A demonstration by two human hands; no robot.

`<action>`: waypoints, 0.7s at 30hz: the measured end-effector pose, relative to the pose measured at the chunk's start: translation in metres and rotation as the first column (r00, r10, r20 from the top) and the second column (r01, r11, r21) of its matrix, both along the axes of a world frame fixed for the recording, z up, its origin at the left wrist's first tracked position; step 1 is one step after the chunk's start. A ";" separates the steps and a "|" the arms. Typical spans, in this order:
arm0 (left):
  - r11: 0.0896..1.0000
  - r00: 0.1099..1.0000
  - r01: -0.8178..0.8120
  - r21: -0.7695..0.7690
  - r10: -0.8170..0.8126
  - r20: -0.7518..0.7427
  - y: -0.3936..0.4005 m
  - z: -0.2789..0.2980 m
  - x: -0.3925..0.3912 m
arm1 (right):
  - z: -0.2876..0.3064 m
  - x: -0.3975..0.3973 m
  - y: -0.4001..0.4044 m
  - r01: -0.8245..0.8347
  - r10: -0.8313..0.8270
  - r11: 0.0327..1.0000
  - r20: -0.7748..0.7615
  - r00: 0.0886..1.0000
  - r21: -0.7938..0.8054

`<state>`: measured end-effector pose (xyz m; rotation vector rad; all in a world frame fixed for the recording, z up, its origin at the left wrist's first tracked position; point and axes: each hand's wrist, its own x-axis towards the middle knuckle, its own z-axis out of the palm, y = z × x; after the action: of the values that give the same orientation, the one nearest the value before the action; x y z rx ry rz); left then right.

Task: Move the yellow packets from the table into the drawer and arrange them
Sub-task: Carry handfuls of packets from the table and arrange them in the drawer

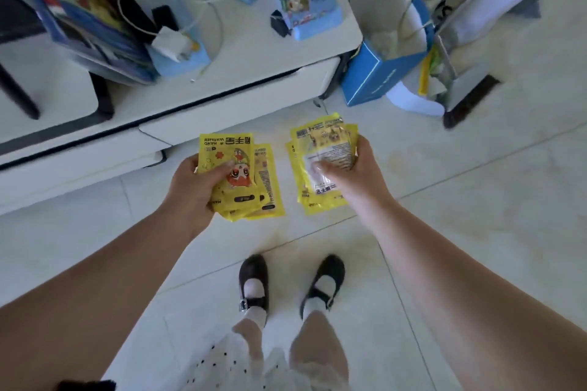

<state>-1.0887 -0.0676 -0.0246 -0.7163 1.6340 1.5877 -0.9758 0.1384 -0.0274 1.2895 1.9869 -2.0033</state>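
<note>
My left hand [193, 184] grips a fanned stack of yellow hand-warmer packets [235, 149], printed side up with a cartoon figure. My right hand [349, 171] holds a second stack of yellow packets [320, 140], back side up with a white label. Both stacks hang over the tiled floor, just in front of the low white cabinet. Its drawer fronts [222, 111] are shut, the left one [79, 165] sitting slightly further out.
The white cabinet top [241, 28] carries blue cartoon bags, a white charger with cables and dark boxes. A blue box [374, 76] with bags stands on the floor at the cabinet's right end. My feet in black shoes [254, 282] stand on light tiles.
</note>
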 end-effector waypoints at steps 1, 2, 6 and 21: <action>0.999 0.999 -0.032 -0.003 0.032 0.013 -0.002 -0.007 -0.008 | -0.009 -0.019 0.002 -0.041 0.041 0.999 0.001 0.999 -0.007; 0.998 0.998 -0.059 -0.011 0.060 0.020 -0.004 -0.016 -0.017 | -0.018 -0.037 0.004 -0.087 0.087 0.996 0.011 0.996 -0.007; 0.982 0.983 -0.180 -0.058 0.182 0.028 0.000 -0.059 -0.047 | -0.066 -0.105 0.023 -0.324 0.313 0.943 0.120 0.942 0.082; 0.943 0.942 -0.330 0.042 0.332 -0.043 0.011 -0.231 -0.100 | -0.240 -0.200 0.044 -0.740 0.818 0.411 0.143 0.557 0.533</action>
<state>-1.1891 -0.0564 -0.2558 -0.9817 1.5769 1.8772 -1.1760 0.1822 -0.2673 0.0289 2.6089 -1.0918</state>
